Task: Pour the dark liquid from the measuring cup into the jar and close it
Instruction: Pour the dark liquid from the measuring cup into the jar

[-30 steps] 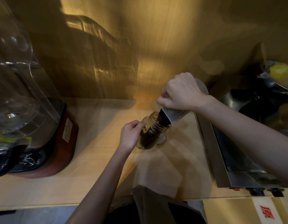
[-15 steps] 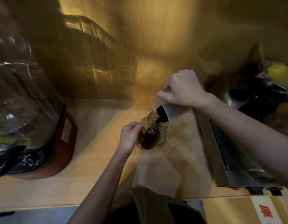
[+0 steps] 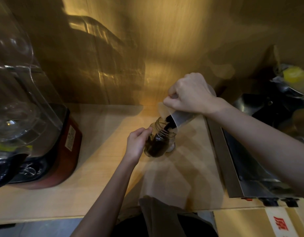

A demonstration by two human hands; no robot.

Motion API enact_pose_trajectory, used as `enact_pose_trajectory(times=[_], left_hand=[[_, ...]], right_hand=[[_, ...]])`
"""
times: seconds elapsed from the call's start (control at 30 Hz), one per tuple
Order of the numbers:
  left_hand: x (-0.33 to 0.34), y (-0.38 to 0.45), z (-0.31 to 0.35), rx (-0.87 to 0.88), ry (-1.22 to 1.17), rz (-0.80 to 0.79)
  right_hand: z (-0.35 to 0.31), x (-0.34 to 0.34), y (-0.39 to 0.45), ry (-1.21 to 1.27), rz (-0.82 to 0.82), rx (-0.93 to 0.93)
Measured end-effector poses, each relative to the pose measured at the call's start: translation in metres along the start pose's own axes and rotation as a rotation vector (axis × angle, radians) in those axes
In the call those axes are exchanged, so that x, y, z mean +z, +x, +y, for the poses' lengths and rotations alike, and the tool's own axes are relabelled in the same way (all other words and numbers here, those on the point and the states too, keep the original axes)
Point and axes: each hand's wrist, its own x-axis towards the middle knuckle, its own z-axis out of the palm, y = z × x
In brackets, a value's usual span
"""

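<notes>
Wooden counter [image 3: 100, 182] runs along a golden wall. At far left stands a blender [image 3: 33, 134]. Near centre, the jar [image 3: 159, 139] rests upright, partly filled. The right hand [image 3: 190, 94] grips the tilted measuring cup [image 3: 178, 117], dark liquid [image 3: 170, 124] streaming into the jar mouth. The left hand [image 3: 136, 144] clasps the jar's side.

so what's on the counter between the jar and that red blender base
Only the left hand gripping the jar, and its forearm. Otherwise the head view shows bare wooden counter from there to the red blender base.
</notes>
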Motion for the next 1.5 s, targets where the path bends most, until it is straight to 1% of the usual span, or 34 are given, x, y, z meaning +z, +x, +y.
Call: enact_pose_trajectory(times=[0.07, 0.3, 0.53, 0.87, 1.23, 1.5], left_hand=[[0.000, 0.000, 0.000, 0.001, -0.003, -0.006], [0.000, 0.000, 0.001, -0.008, -0.023, -0.007], [0.000, 0.000, 0.002, 0.002, -0.029, 0.000], [0.000, 0.002, -0.003, -0.004, -0.056, -0.006], [-0.002, 0.002, -0.002, 0.021, -0.085, -0.007], [-0.001, 0.003, -0.005, -0.009, -0.085, -0.011]], right_hand=[[-0.001, -0.001, 0.001, -0.005, 0.018, -0.012], [-0.003, -0.001, 0.004, -0.032, -0.008, -0.038], [-0.007, -0.001, 0.006, -0.049, 0.014, -0.074], [-0.013, -0.001, 0.008, -0.059, 0.020, -0.039], [-0.018, -0.002, 0.010, -0.094, 0.000, -0.107], [-0.018, -0.001, 0.008, -0.082, -0.002, -0.107]])
